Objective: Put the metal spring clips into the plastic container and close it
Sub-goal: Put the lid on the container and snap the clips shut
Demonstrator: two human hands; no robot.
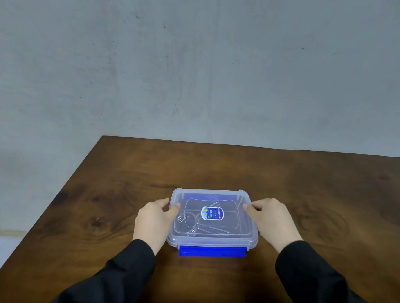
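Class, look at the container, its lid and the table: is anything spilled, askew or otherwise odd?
Nothing spilled or damaged. The lid sits square on the container, clips inside; only the near blue latch sticks outward, apparently unfastened.

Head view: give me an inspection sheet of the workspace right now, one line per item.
Surface: dark brown wooden table, bare apart from the box.
Job's things: clear plastic container with translucent lid laid on top; metal spring clips visible inside through the lid; blue latch flap at the near edge sticks out, apparently not snapped.
Clutter: nothing seen.
Hands: left hand on the lid's left edge, right hand on its right edge; black sleeves.
Cables: nothing seen.
Surroundings: grey scuffed wall behind the table.
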